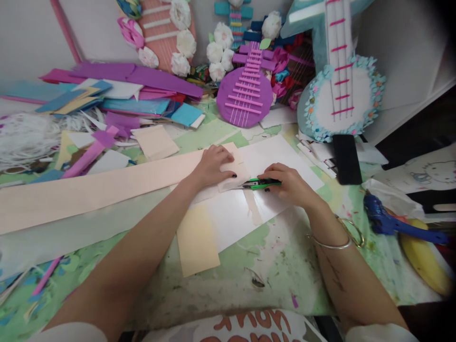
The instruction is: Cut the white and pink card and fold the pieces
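My right hand [285, 183] grips a green and black utility knife [261, 183], its blade pointing left at the edge of a long cream-coloured strip [142, 175]. Flat on the right end of that strip rests my left hand [215, 166], fingers spread, thumb close to the blade. Beneath the strip's end lies a white sheet [235, 228], with a narrow pale strip [252, 209] on it. A pale yellow piece [198, 242] overlaps the sheet's lower left corner. Whether the blade is cutting into the strip, I cannot tell.
Coloured sheets and scraps [135, 104] pile up at the back left, beside white string [32, 137]. A purple paper lute [245, 97] and a light-blue one [342, 99] lean at the back. On the right are a black phone [346, 159] and a blue glue gun [388, 218].
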### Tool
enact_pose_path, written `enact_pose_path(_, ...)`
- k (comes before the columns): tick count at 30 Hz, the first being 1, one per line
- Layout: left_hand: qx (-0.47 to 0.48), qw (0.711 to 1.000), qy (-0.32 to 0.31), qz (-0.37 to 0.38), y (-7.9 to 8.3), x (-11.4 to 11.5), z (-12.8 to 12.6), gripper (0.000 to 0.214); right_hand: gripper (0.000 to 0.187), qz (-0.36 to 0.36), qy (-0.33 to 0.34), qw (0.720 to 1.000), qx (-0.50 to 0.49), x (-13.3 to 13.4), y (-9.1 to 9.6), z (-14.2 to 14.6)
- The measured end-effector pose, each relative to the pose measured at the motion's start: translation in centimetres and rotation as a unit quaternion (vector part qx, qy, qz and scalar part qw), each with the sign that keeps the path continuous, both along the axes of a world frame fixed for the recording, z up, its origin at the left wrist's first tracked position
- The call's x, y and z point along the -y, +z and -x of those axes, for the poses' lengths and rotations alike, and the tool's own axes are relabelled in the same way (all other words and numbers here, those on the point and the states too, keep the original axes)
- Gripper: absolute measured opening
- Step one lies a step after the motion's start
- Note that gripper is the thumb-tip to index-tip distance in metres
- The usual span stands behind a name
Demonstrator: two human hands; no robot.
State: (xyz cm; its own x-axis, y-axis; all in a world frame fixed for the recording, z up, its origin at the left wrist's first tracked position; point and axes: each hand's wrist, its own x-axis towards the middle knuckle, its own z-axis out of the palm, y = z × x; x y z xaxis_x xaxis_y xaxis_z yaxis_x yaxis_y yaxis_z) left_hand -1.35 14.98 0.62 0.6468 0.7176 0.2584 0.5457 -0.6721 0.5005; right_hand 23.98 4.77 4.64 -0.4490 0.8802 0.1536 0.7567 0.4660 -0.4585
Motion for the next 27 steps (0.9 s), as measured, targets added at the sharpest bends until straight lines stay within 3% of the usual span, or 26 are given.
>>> enact_pose_path(14,-0.003,1.000,-0.002,-0.007,0.0,-0.1,0.0,0.035,0.034,0.014,-0.019,0.999,-0.021,0.3,0.7,-1.5)
enact_pose_path(27,-0.002,1.000,0.002,-0.004,0.1,0.1,0.0,0.034,0.038,0.026,-0.006,1.000,-0.002,0.2,0.3,0.1)
